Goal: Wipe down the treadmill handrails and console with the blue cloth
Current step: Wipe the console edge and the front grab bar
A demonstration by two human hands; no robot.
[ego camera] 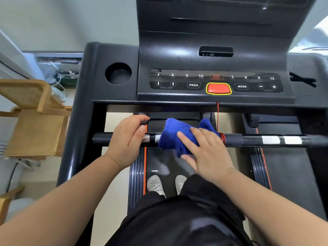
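Observation:
A black treadmill handrail bar (248, 140) runs across the middle of the view, below the console (215, 81) with its button row and red stop key. The blue cloth (174, 134) is draped over the bar at its centre. My right hand (205, 150) presses on the cloth with fingers curled around it against the bar. To the left of the cloth, my left hand (127, 139) is closed around the bar, beside a metal sensor section.
A red safety cord (218, 116) hangs from the console and coils on the bar right of the cloth. A cup holder (118, 73) sits left of the buttons. Wooden chairs (33, 112) stand to the left. My feet rest on the belt (159, 164).

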